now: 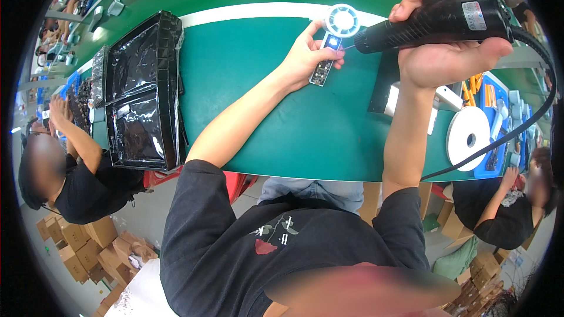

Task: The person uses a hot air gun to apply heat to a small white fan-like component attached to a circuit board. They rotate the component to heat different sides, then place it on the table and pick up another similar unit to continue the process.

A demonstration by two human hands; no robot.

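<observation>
My left hand is closed around the handle of a small handheld fan above the green table. The fan has a round pale blue and white head. Its handle is uncovered, showing a circuit board with a bright light on it. A black electric screwdriver lies sideways in my right hand, fingers over its top and palm beneath. The thin bit points left and meets the fan's handle near my left fingers; exact contact is too small to tell. A black cable trails from the screwdriver's back end.
A black plastic-lined tray stands on the table at left. At right lie a white reel, a dark box-like thing and a blue bin of parts. One co-worker sits at left, another at right.
</observation>
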